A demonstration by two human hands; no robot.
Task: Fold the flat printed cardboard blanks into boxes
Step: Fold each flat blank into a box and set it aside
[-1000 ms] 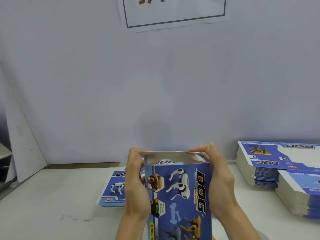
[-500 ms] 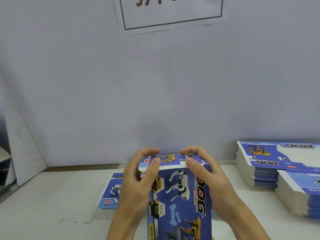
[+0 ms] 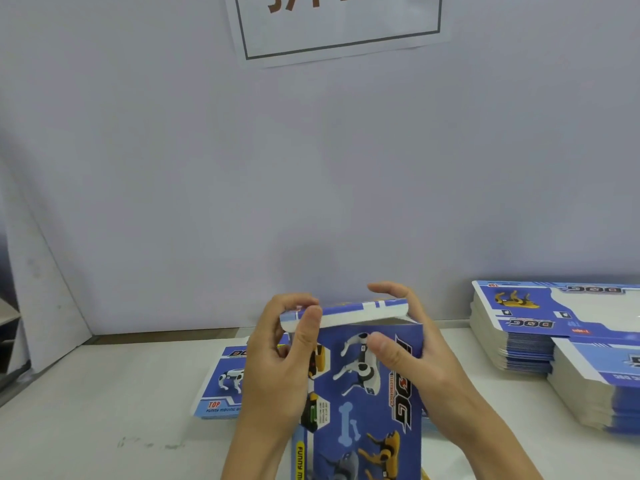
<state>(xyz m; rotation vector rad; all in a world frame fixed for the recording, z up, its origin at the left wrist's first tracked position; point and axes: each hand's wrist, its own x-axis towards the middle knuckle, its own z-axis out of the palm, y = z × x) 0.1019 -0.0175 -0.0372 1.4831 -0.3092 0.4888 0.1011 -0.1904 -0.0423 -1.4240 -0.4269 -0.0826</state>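
Observation:
A blue printed box [image 3: 360,403] with robot dogs and the word DOG stands upright in front of me, partly formed. Its top flap [image 3: 349,311] is bent over the far end, with a white edge showing. My left hand [image 3: 280,368] grips the box's left side, thumb pressed on the flap's left corner, fingers curled behind. My right hand [image 3: 412,355] holds the right side, thumb on the front panel, fingers arched over the flap's right end. The box's lower end runs out of view.
A few flat blanks [image 3: 221,382] lie on the white table behind the box at left. Two tall stacks of blanks stand at right, the far stack [image 3: 519,327] and a nearer stack [image 3: 595,386]. A grey wall with a paper sign [image 3: 339,26] rises behind.
The top flap has come further over the box's open end. Both thumbs moved from the top edge down onto the front and flap corner.

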